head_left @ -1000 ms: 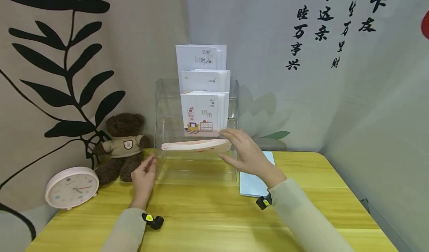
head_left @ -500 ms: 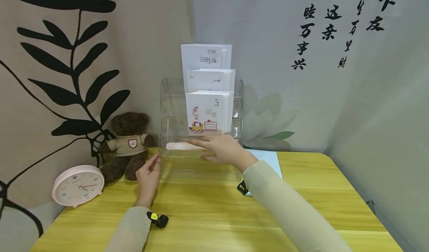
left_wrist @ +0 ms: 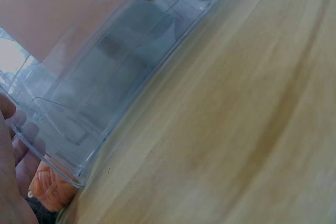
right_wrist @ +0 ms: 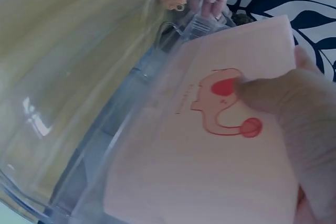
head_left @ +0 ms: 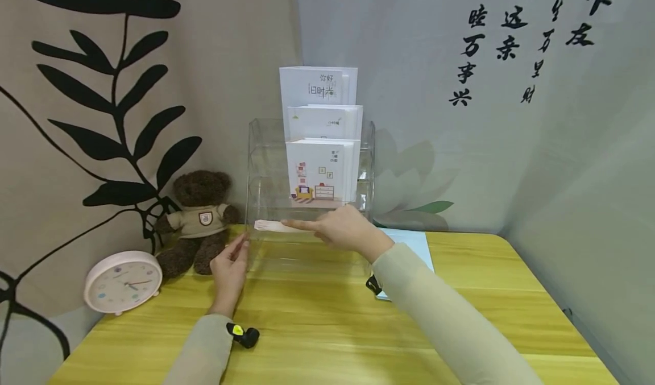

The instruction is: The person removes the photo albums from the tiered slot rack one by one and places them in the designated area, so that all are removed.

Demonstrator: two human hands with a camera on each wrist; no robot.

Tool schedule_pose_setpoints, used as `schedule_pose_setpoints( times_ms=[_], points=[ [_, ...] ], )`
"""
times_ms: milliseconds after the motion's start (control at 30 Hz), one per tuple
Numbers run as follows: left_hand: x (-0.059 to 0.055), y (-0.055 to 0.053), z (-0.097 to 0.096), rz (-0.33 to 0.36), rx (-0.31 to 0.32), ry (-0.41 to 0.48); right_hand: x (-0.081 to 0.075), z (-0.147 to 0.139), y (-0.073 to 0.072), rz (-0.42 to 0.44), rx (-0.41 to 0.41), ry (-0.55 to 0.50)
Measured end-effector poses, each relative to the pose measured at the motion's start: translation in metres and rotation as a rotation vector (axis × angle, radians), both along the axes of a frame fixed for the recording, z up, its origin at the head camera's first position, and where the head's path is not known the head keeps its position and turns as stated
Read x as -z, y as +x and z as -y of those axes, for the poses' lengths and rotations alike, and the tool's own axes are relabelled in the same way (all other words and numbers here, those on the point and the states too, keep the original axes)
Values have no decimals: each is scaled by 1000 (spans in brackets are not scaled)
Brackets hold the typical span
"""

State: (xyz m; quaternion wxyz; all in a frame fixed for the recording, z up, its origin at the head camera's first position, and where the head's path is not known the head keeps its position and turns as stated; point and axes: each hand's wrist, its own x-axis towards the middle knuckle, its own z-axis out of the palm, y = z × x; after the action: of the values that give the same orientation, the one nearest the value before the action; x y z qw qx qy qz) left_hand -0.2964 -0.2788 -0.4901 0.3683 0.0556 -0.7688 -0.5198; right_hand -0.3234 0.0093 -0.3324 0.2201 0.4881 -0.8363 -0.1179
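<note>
A clear acrylic tiered rack (head_left: 263,194) stands on the wooden table. My left hand (head_left: 228,268) grips its left side edge; in the left wrist view, fingers (left_wrist: 31,145) show through the clear panel. In the lowest tier a pink notebook (head_left: 271,226) leans back, its cover (right_wrist: 168,156) printed with a red line drawing. My right hand (head_left: 345,232) holds this notebook near its top edge, thumb on the cover and the other fingers behind. Above it, white illustrated notebooks (head_left: 317,174) stand in the upper tiers.
A brown teddy bear (head_left: 202,223) and a pink round clock (head_left: 123,282) are left of the rack. To its right lies a light blue flat item (head_left: 417,248), partly behind my right arm. An orange yarn ball (left_wrist: 52,187) sits beside the rack's left end. A wall rises close behind.
My right hand has moved left from the notebook's right end to its middle, the fingers going behind its top edge. My left hand keeps its hold on the rack. The view has shifted slightly.
</note>
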Motion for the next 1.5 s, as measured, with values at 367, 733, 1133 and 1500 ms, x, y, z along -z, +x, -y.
schedule_pose_setpoints(
  times_ms=[367,733,1133,1500],
  points=[
    [-3,1,2,17,-28,-17,28,-2,7,-101,-90,-127],
    [-6,-1,8,-7,-50,-25,50,8,21,-178,-44,-160],
    [-1,-4,-1,-40,-20,-9,73,5,38,-125,-15,-385],
    [-2,-3,2,-36,-47,-24,74,9,37,-97,-4,-378]
  ],
)
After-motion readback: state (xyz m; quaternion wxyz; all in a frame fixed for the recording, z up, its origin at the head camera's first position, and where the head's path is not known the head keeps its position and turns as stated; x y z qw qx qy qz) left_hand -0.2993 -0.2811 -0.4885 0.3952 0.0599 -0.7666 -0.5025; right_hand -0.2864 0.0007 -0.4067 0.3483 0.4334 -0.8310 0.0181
